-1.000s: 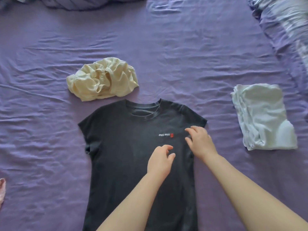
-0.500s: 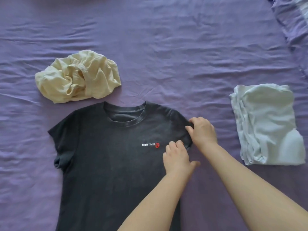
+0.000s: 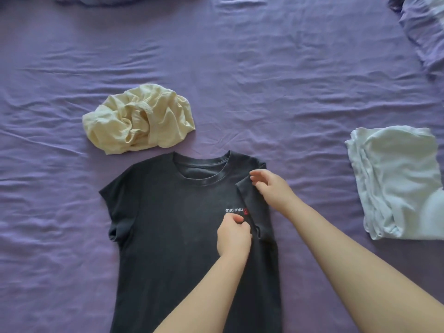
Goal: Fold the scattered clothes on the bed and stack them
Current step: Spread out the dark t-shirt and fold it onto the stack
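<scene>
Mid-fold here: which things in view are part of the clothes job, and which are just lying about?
Job:
black T-shirt, sleeve folded in, held by left hand and right hand
crumpled cream garment, unfolded
folded white garment

Lying about:
purple bedsheet under everything
bunched bedding, top right corner

black T-shirt [image 3: 173,236] flat, sleeve folded in | cream garment [image 3: 139,123] crumpled | white garment [image 3: 396,183] folded
</scene>
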Demonstrator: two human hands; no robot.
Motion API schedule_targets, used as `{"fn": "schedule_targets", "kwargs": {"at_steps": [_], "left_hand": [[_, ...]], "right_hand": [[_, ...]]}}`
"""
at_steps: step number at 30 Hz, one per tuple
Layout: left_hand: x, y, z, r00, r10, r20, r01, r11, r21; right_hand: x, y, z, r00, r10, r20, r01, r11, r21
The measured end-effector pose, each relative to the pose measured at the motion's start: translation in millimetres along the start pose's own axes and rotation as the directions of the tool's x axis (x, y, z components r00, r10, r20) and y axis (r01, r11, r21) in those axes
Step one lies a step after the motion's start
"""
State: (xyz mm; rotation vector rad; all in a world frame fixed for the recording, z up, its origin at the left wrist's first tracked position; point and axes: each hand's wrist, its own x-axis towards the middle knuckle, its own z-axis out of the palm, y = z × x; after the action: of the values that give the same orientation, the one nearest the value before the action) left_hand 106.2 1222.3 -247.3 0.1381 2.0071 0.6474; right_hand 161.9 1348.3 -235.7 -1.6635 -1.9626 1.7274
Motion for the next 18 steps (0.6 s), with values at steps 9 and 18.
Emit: {"fn": "schedule_targets", "kwargs": {"at_steps": [9, 18], "left_hand": [[15.4, -24.4, -63.5, 0.995, 0.087, 0.047, -0.087, 0.996, -0.007], [47.3, -28.3, -205.2, 0.917, 0.39, -0.085, -0.311, 0.832, 0.46]], "right_hand": [[-26.9, 1.5, 58.9, 0.977, -0.147, -0.155, 0.082, 0.928, -0.363], [-75.1, -21.8, 198.3, 0.97, -0.241, 0.001, 0.192, 0.77, -0.608]]}}
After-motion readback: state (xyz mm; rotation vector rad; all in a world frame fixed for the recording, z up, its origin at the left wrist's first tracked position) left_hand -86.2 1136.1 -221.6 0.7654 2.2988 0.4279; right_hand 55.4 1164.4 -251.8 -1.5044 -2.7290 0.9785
